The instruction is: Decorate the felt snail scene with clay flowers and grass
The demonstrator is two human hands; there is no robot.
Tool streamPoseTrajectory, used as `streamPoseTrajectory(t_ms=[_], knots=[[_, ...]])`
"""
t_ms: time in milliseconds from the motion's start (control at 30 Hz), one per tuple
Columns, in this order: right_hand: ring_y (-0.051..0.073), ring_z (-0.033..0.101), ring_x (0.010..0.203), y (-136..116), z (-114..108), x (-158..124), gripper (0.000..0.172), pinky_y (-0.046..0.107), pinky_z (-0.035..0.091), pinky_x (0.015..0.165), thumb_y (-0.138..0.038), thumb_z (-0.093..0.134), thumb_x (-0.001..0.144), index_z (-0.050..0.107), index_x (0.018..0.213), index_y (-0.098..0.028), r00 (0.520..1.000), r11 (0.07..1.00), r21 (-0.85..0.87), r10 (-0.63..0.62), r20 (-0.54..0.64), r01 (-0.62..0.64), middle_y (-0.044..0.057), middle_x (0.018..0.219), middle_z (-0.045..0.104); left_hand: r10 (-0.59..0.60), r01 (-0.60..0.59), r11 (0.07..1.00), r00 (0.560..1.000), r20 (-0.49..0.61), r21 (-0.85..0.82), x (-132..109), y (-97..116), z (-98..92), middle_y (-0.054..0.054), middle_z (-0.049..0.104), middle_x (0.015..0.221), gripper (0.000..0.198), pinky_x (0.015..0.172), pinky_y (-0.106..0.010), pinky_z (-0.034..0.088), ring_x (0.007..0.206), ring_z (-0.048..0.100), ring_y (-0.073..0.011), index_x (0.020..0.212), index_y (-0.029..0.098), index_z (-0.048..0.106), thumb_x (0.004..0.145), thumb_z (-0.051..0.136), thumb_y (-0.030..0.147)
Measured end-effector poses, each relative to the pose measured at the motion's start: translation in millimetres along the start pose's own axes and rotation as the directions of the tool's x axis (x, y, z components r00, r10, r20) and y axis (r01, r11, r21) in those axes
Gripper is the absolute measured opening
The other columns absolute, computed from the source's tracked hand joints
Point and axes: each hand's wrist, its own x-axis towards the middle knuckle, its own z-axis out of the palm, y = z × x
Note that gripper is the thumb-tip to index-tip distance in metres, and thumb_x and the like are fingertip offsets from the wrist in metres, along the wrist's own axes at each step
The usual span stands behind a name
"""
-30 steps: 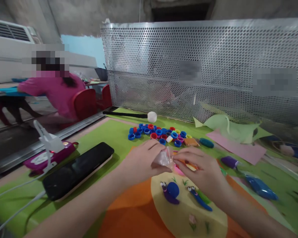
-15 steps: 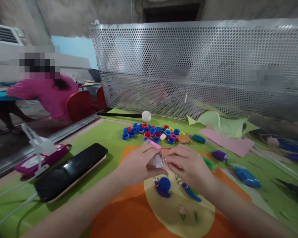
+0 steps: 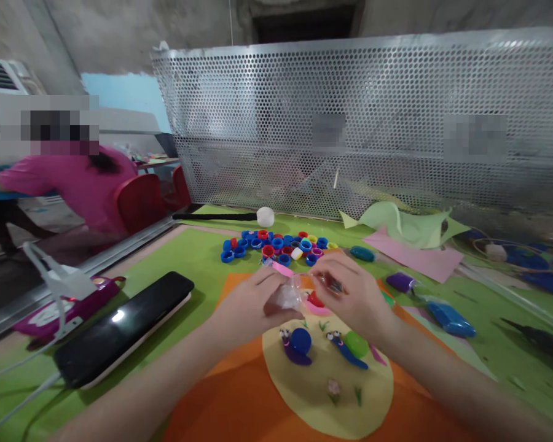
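My left hand (image 3: 265, 298) is closed on a clear plastic wrapper (image 3: 289, 293) with a pink piece at its upper end. My right hand (image 3: 350, 288) is just to the right, fingers bent together; what they pinch is too small to name. Below the hands, an orange sheet (image 3: 212, 393) carries a pale yellow oval (image 3: 313, 399). On the oval sit a purple snail with a blue shell (image 3: 300, 342), a blue snail with a green shell (image 3: 356, 345) and a small pink flower (image 3: 333, 387). A red and pink shape (image 3: 316, 302) shows between the hands.
Several bottle caps (image 3: 268, 251) lie behind the hands, near a white-tipped black stick (image 3: 265, 217). A black phone-like device (image 3: 126, 328) lies left. Clay packets (image 3: 450, 318) and pink paper (image 3: 412, 253) lie right. A perforated metal screen (image 3: 267, 135) stands behind; a person in pink (image 3: 74, 190) sits left.
My right hand has moved a little away from the wrapper, uncovering the red and pink shape and the green shell. The whole view has shifted slightly.
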Motion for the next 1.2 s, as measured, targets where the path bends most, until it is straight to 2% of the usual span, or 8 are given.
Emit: streamPoseTrajectory(t_ms=[100,167,333,567,733,867,1033,1200], knots=[[0.010,0.052,0.055,2.0,-3.3,2.5,0.010,0.019,0.045,0.047,-0.011,0.049,0.082,0.056,0.080,-0.016,0.996,0.993,0.068,0.091,0.018,-0.092,0.003,0.076,0.059,0.001,-0.001,1.000,1.000,-0.010,0.022,0.5,-4.0,-1.4,-0.006,0.059,0.094,0.038,0.072,-0.030,0.050,0.083,0.059,-0.0189,0.098,0.017,0.052,0.073,0.065,0.043],[0.009,0.051,0.053,0.7,-4.3,3.0,0.011,0.019,0.044,0.047,-0.011,0.050,0.082,0.058,0.080,-0.017,0.994,0.990,0.097,0.092,0.064,-0.098,0.002,0.075,0.060,0.011,-0.010,0.999,1.000,-0.018,0.039,0.3,-6.0,-1.3,-0.007,0.060,0.097,0.038,0.074,-0.032,0.050,0.087,0.059,-0.0202,0.098,0.017,0.052,0.074,0.064,0.044],[0.013,0.057,0.067,-6.1,-3.5,-0.6,0.013,0.024,0.046,0.058,-0.015,0.054,0.081,0.066,0.083,-0.019,0.982,0.993,0.111,0.016,0.187,-0.037,0.002,0.079,0.064,0.052,-0.049,0.995,0.998,-0.041,0.082,-0.8,-8.0,1.0,-0.008,0.060,0.098,0.041,0.076,-0.033,0.050,0.088,0.059,-0.0209,0.100,0.017,0.053,0.074,0.061,0.047],[0.018,0.059,0.075,-3.6,-0.1,-4.1,0.014,0.033,0.042,0.067,-0.018,0.053,0.084,0.067,0.082,-0.019,0.981,0.995,0.091,0.013,0.194,-0.031,0.004,0.081,0.067,0.118,-0.107,0.985,0.990,-0.071,0.136,-2.9,-7.2,3.8,-0.009,0.062,0.096,0.042,0.074,-0.032,0.051,0.086,0.060,-0.0210,0.102,0.016,0.053,0.078,0.056,0.050],[0.014,0.056,0.066,-6.2,1.1,-3.0,0.008,0.025,0.042,0.058,-0.014,0.060,0.077,0.063,0.073,-0.020,0.964,0.982,0.112,0.122,0.235,-0.151,0.000,0.073,0.063,0.188,-0.170,0.969,0.978,-0.089,0.179,-4.3,-8.2,5.5,-0.011,0.061,0.097,0.044,0.074,-0.034,0.052,0.089,0.059,-0.0230,0.103,0.015,0.053,0.079,0.053,0.052],[0.013,0.053,0.062,-6.9,5.0,-4.0,0.012,0.024,0.041,0.055,-0.008,0.061,0.073,0.060,0.068,-0.020,0.944,0.962,0.142,0.189,0.269,-0.233,-0.002,0.068,0.058,0.218,-0.200,0.960,0.973,-0.077,0.198,-5.0,-8.0,8.1,-0.011,0.063,0.091,0.043,0.071,-0.037,0.053,0.084,0.061,-0.0236,0.098,0.014,0.056,0.080,0.050,0.053],[0.011,0.053,0.062,-6.3,4.8,-2.5,0.014,0.022,0.043,0.055,-0.007,0.058,0.072,0.059,0.069,-0.020,0.928,0.928,0.231,0.219,0.300,-0.293,-0.003,0.069,0.058,0.189,-0.171,0.968,0.979,-0.081,0.184,-4.6,-5.1,7.1,-0.011,0.063,0.094,0.044,0.071,-0.035,0.053,0.085,0.061,-0.0227,0.098,0.015,0.055,0.078,0.053,0.054],[0.011,0.054,0.055,-2.5,-3.1,3.5,0.007,0.022,0.045,0.049,-0.017,0.059,0.076,0.059,0.069,-0.019,0.911,0.877,0.302,0.285,0.297,-0.373,-0.001,0.065,0.060,0.147,-0.126,0.976,0.983,-0.114,0.175,-2.5,-6.5,2.2,-0.011,0.063,0.094,0.044,0.071,-0.035,0.053,0.086,0.061,-0.0224,0.098,0.015,0.055,0.080,0.050,0.054]])
